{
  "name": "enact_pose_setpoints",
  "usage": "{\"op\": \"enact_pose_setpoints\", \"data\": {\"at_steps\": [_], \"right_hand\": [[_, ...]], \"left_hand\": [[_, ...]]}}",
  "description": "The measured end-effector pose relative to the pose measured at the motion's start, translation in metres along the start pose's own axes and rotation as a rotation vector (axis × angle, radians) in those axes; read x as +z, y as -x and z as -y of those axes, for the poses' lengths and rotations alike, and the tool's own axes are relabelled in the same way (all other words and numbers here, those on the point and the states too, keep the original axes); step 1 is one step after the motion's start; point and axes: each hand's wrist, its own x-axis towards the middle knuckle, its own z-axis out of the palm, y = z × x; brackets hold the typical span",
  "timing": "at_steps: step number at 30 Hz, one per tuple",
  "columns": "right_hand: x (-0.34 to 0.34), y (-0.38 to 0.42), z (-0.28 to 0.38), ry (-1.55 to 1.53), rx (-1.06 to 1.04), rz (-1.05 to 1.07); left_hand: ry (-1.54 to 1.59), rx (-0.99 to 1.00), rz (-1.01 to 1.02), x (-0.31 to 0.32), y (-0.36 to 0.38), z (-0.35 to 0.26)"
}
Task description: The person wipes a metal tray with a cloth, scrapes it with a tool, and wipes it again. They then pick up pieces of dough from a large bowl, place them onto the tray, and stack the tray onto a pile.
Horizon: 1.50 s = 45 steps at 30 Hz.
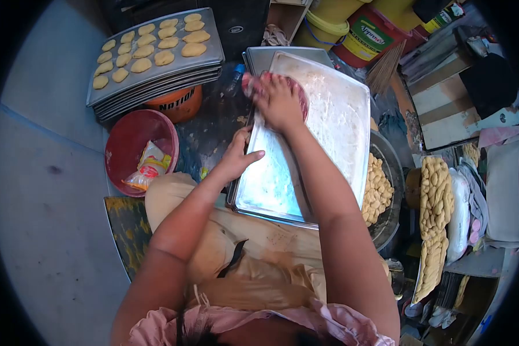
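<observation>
A shallow metal baking tray [334, 144] lies tilted across my lap on top of other trays [259, 57]. My left hand [240, 154] grips its left edge, thumb over the rim and the other fingers partly hidden at the side. Near the tray's far left corner, my right hand [279, 104] presses a crumpled red patterned cloth [299, 95] against the inner surface. Part of the cloth bunches out beyond the fingertips. The tray's metal is shiny, with whitish smears.
At the upper left, flattened dough pieces [143, 51] sit on stacked trays [213, 55] above an orange bucket [181, 104]. A red basin [114, 150] holds a plastic packet [151, 164]. Rightward are a basin [392, 219] of dough pieces [376, 190] and braided dough [435, 202].
</observation>
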Motion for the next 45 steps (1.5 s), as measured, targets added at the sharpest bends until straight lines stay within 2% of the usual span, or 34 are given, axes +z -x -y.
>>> {"op": "enact_pose_setpoints", "data": {"at_steps": [3,6,9,12,14,18,20,23,26,29,30,31,34,37,39,41,45], "right_hand": [[0.000,-0.056,-0.048,0.090,0.107,0.002],[-0.025,-0.072,-0.119,0.197,0.326,0.020],[-0.044,-0.040,-0.194,0.249,0.459,-0.022],[-0.050,0.037,-0.217,0.208,0.413,-0.114],[-0.058,0.105,-0.191,0.170,0.327,-0.098],[-0.076,0.233,-0.084,0.112,0.280,-0.009],[-0.077,0.279,-0.036,0.079,0.278,0.089],[-0.082,0.309,0.026,0.028,0.175,0.263],[-0.094,0.306,0.033,-0.001,0.118,0.316],[-0.086,0.278,-0.024,0.063,0.239,0.222],[-0.082,0.261,-0.046,0.110,0.267,0.122],[-0.078,0.238,-0.071,0.159,0.294,0.021],[-0.059,0.147,-0.140,0.245,0.431,-0.036],[-0.047,0.056,-0.149,0.231,0.550,-0.101],[-0.033,0.011,-0.133,0.210,0.484,-0.101],[-0.026,-0.011,-0.096,0.164,0.291,-0.059],[-0.003,0.024,-0.036,0.092,-0.079,-0.070]], "left_hand": [[0.095,0.008,0.014,0.002,0.002,-0.006],[0.085,0.032,0.006,0.003,0.002,-0.005],[0.099,-0.011,0.012,0.004,0.003,-0.004],[0.080,0.025,-0.003,0.005,0.000,-0.004],[0.048,0.097,-0.025,0.006,-0.002,0.006],[0.144,-0.036,-0.031,0.009,0.006,-0.016],[0.175,-0.088,-0.023,0.010,0.008,-0.023],[0.062,-0.022,-0.046,0.006,0.004,-0.013],[-0.008,-0.013,-0.039,0.004,0.004,-0.011],[-0.048,-0.015,-0.015,0.002,0.004,-0.017],[-0.055,-0.018,0.001,0.002,0.005,-0.018],[-0.063,-0.009,0.003,0.001,0.004,-0.017],[-0.088,0.036,0.000,0.000,0.001,-0.016],[-0.154,0.103,-0.002,-0.001,0.000,-0.015],[-0.232,0.138,-0.003,-0.004,-0.004,-0.006],[-0.205,0.127,-0.013,-0.005,-0.004,-0.004],[-0.122,0.055,0.029,-0.007,0.000,-0.007]]}}
